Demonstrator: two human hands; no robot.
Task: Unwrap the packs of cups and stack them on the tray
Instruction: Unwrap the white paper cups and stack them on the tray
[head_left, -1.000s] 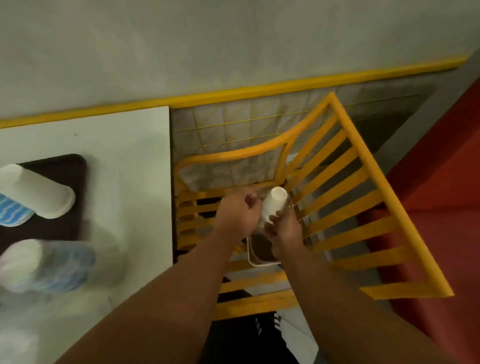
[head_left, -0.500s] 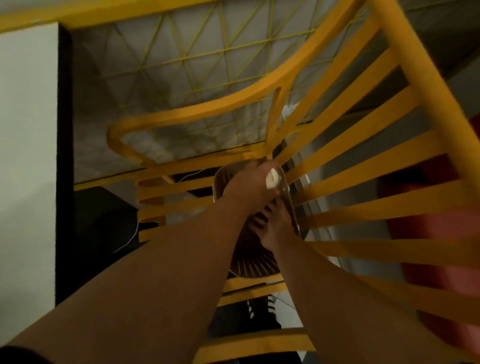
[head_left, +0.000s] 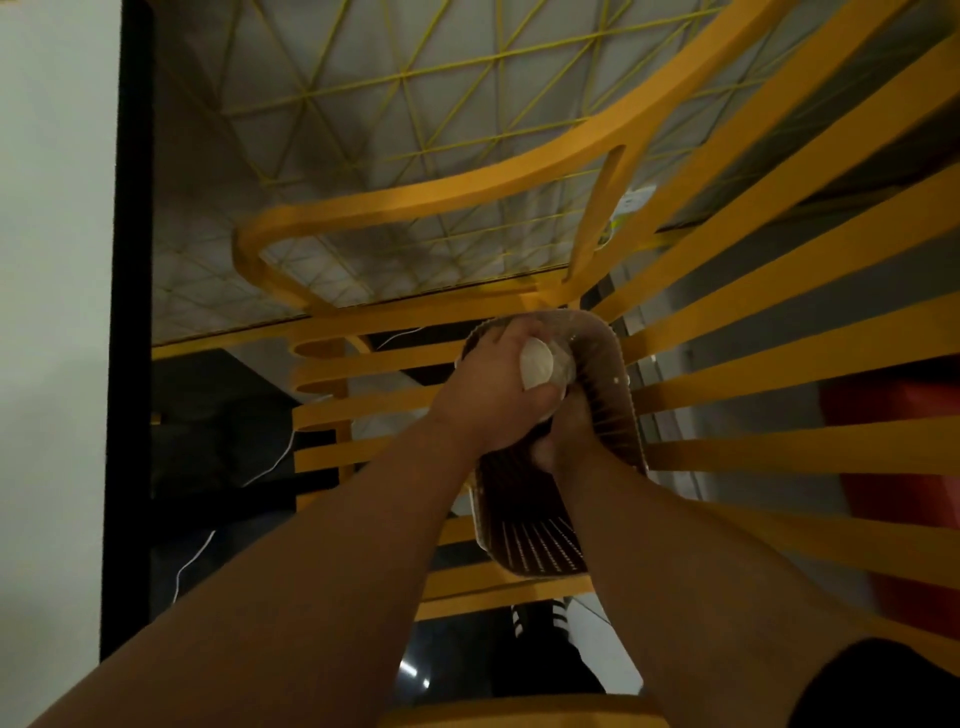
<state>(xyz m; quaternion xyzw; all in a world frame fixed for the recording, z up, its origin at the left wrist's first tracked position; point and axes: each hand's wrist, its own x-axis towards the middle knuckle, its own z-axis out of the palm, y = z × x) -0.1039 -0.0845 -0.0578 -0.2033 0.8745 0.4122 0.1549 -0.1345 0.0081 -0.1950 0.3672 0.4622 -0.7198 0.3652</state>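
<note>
Left grip (head_left: 485, 395): curled round the pack of cups (head_left: 540, 366), white end showing.
Right grip (head_left: 563, 436): mostly hidden under the left; closure unclear.
Below: dark slotted basket (head_left: 613, 395) under both hands.
Around: yellow slatted chair (head_left: 727, 353); white table (head_left: 52, 312) edge at left.

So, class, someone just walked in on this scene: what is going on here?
A person leans over a yellow slatted wooden chair. Their left hand grips a white stack of cups in clear plastic wrap, while the right hand works below it. Both hands are above a dark ribbed basket. The pack appears not yet unwrapped.
</note>
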